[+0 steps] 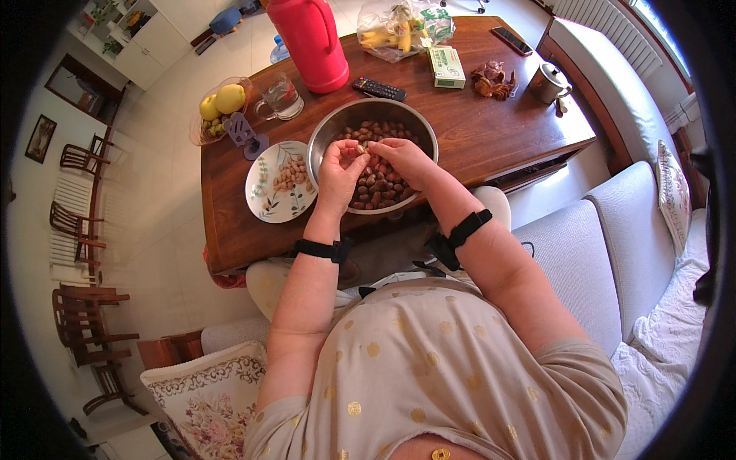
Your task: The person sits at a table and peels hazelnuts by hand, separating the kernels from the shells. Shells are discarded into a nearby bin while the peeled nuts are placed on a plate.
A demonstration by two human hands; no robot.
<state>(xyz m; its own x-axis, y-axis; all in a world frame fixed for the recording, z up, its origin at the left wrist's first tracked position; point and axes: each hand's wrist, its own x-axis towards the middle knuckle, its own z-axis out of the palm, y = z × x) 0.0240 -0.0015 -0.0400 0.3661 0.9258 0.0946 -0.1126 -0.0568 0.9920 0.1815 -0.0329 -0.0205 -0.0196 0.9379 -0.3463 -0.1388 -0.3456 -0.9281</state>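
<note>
A wide stainless steel bowl (317,135) holds many brown nuts (376,187) that look like peanuts in their shells. Over its middle, my left hand (340,171) and my right hand (404,159) meet at the fingertips. Between the left thumb and fingers is a small nut (361,149), pale on its visible side. The right thumb and forefinger press close beside it; whether they also grip it is hard to see. Left of the bowl, a white leaf-patterned plate (263,198) carries a heap of pale shelled kernels (292,174).
Around the bowl on the wooden table (230,241) are a glass mug (282,100), a fruit basket (197,131), a red thermos (313,46), a remote control (379,89), a small box (447,67), bagged bananas (397,37), a lidded metal cup (548,83) and a phone (512,41).
</note>
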